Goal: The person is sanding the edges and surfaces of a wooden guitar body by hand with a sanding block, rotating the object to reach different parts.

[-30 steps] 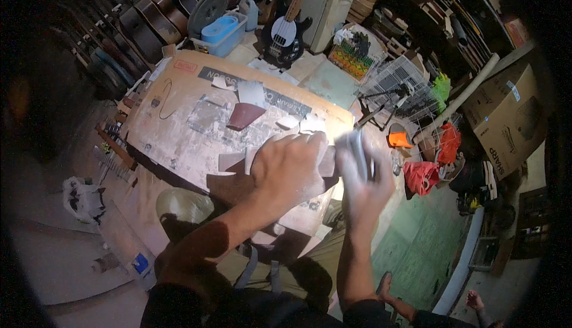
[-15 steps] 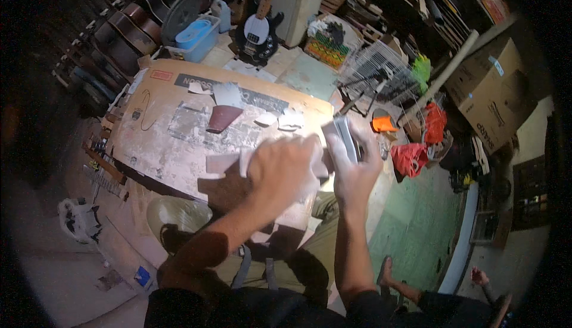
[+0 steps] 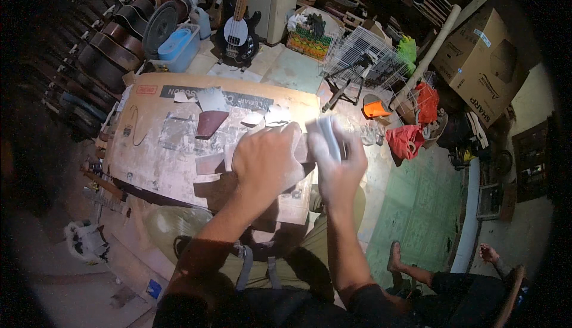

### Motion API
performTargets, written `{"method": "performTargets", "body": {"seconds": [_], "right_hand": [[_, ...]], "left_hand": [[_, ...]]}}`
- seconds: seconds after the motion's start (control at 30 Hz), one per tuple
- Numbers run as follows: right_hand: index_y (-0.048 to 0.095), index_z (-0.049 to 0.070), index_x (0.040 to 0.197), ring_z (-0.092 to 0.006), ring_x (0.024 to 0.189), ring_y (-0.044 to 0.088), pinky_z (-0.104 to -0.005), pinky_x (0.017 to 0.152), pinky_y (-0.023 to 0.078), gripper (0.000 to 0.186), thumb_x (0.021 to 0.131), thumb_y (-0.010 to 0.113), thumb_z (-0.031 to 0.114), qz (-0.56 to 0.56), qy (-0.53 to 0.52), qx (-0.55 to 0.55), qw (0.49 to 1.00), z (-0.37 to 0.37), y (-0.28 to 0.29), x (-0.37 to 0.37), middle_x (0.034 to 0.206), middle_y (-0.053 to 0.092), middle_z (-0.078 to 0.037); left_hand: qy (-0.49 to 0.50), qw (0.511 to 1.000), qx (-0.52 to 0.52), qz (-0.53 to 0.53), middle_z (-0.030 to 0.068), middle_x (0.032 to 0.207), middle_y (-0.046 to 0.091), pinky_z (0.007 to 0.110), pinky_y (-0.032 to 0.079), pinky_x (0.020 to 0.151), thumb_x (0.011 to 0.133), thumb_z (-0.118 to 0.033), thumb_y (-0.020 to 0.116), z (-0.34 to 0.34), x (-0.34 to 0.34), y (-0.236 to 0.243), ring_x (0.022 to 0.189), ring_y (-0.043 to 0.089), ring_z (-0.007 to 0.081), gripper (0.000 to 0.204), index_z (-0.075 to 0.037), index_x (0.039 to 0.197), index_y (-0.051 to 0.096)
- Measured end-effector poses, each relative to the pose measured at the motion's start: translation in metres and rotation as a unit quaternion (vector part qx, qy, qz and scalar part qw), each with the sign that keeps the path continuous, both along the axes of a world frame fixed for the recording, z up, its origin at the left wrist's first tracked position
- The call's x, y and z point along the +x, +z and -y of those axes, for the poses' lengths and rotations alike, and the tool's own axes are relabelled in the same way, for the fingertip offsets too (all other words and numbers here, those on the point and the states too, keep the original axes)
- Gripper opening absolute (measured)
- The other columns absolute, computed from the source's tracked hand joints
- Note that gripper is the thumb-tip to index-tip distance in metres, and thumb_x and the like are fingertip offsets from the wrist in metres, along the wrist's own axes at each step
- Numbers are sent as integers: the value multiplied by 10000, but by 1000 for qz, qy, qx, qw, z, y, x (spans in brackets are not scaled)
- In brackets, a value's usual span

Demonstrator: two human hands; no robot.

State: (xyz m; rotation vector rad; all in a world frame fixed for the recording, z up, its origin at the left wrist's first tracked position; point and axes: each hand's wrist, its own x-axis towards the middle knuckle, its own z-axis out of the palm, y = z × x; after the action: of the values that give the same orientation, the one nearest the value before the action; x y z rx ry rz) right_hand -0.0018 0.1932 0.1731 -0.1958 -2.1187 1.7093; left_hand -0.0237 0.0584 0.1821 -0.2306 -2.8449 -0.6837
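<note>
My left hand [image 3: 265, 158] is closed, knuckles up, around a pale pinkish-brown piece that looks like wood [image 3: 212, 164]. One flat end sticks out to the left of the fist; most of the piece is hidden under my fingers. Just right of it, my right hand [image 3: 339, 164] pinches a folded grey-white pad, apparently sandpaper [image 3: 328, 137], between thumb and fingers. Motion blurs this hand and the pad. Both hands are above the near right part of a dusty cardboard sheet [image 3: 149, 161]. Beyond them lie a dark red sandpaper piece [image 3: 211, 124] and torn pale scraps [image 3: 277, 115].
Several guitars [image 3: 110, 48] line the far left, beside a blue tub [image 3: 180, 47]. A black electric guitar [image 3: 238, 33] leans at the back. Right of the cardboard are a wire rack [image 3: 360, 57], red bags [image 3: 405, 141] and a large box [image 3: 482, 66]. Another person's leg [image 3: 411, 268] shows at lower right.
My right hand and its pad have shifted a little left and up in the picture. The whole view has also moved slightly. Both hands keep their holds.
</note>
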Motion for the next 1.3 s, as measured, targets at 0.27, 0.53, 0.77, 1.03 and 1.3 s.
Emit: {"method": "performTargets", "body": {"seconds": [0.27, 0.53, 0.77, 1.03, 1.3], "right_hand": [[660, -37, 1018, -206, 798, 600, -335, 745, 489, 321, 770, 806, 105, -4, -7, 111, 994, 13, 6, 16, 882, 604, -115], [656, -25, 987, -224, 806, 620, -328, 752, 503, 308, 745, 811, 86, -82, -5, 170, 982, 10, -1, 33, 896, 609, -125], [661, -24, 992, -215, 817, 615, -322, 758, 501, 314, 756, 814, 115, -83, 15, 92, 992, 15, -4, 17, 884, 602, -112], [660, -29, 1007, -230, 836, 625, -320, 777, 503, 289, 782, 787, 101, -122, 8, 115, 986, 16, -7, 26, 855, 610, -120], [661, -26, 974, -220, 783, 596, -336, 725, 491, 302, 744, 811, 100, -77, 7, 108, 991, 13, 3, 8, 856, 589, -115]], "left_hand": [[-2, 999, 11, -33, 160, 726, 663, 460, 522, 622, 703, -231, 725, 16, 1, -4, 714, 680, 363, 393, -112, 1077, 698], [13, 1000, 17, -16, 167, 727, 658, 495, 508, 630, 691, -179, 692, 14, -2, -1, 718, 665, 383, 231, -92, 901, 646], [17, 999, 0, 33, 169, 757, 671, 490, 513, 640, 700, -189, 698, 18, 1, 5, 741, 674, 379, 304, -98, 990, 674], [30, 999, 16, 5, 166, 776, 680, 474, 520, 639, 684, -204, 708, 18, 6, 5, 743, 678, 366, 401, -122, 1076, 694], [9, 1000, 0, -7, 137, 732, 663, 464, 518, 636, 763, -193, 663, 14, 9, 6, 727, 679, 342, 204, -125, 955, 658]]}}
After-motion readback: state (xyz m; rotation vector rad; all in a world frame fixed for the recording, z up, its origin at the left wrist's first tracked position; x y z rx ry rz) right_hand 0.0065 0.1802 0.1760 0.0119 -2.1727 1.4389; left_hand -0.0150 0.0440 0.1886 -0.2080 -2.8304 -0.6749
